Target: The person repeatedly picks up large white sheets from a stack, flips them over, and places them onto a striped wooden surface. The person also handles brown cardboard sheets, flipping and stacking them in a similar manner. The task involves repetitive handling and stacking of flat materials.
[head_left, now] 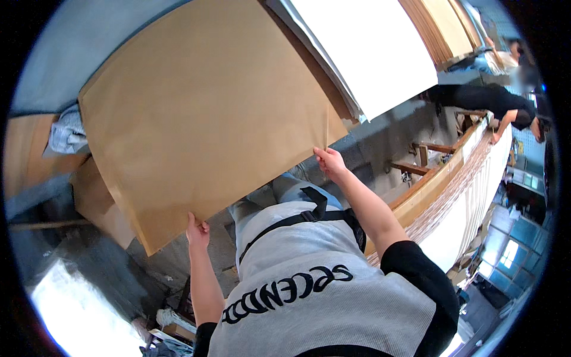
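We look down on a large brown sheet (pixel 208 113) spread from 10 to 12 o'clock, its near edge sloping across the front of the grey apron (pixel 297 256). Our left hand (pixel 198 231), at 8 o'clock, is closed on that edge, the thumb lying over the top face. Our right hand (pixel 329 162), just off centre toward 2 o'clock, pinches the same edge near its right-hand corner, and we see a short crease running up the sheet from there. At 1 o'clock we have some white sheets (pixel 375 53) beside the brown one, and between 1 and 2 o'clock a pile of brown boards (pixel 440 30). Between 9 and 10 o'clock we notice a crumpled grey cloth (pixel 68 131), with a smaller brown piece (pixel 101 202) at 9 o'clock. Between 2 and 3 o'clock a co-worker in black (pixel 482 101) bends over, a hand at a long stack of pale sheets (pixel 461 217) that reaches round to 4 o'clock, near a wooden frame (pixel 416 169)
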The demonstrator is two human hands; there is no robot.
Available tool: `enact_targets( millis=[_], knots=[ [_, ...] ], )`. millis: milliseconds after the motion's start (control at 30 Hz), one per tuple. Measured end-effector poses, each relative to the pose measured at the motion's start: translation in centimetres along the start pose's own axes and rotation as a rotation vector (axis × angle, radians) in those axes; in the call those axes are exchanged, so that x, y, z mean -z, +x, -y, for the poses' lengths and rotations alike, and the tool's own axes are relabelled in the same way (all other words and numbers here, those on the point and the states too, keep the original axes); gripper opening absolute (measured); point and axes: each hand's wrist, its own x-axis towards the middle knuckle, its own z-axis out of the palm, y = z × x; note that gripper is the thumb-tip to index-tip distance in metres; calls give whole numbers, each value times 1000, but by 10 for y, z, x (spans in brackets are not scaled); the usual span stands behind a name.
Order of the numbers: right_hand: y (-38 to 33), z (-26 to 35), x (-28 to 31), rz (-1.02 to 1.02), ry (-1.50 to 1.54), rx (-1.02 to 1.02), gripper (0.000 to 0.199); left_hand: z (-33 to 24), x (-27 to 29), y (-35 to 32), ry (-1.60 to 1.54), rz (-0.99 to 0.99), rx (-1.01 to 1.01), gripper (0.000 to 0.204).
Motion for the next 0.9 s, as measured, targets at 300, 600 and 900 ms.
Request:
enact_targets(
  millis=[300,600,900],
  knots=[
    [19,33,107,-311,-58,234,22,9,4,-4,93,-90,-36,28],
    [96,59,198,-729,-443,381,14,-6,9,-14,162,-159,14,29],
    [143,52,218,-601,-311,250,11,-12,-6,-36,220,-218,-14,26]
  ],
)
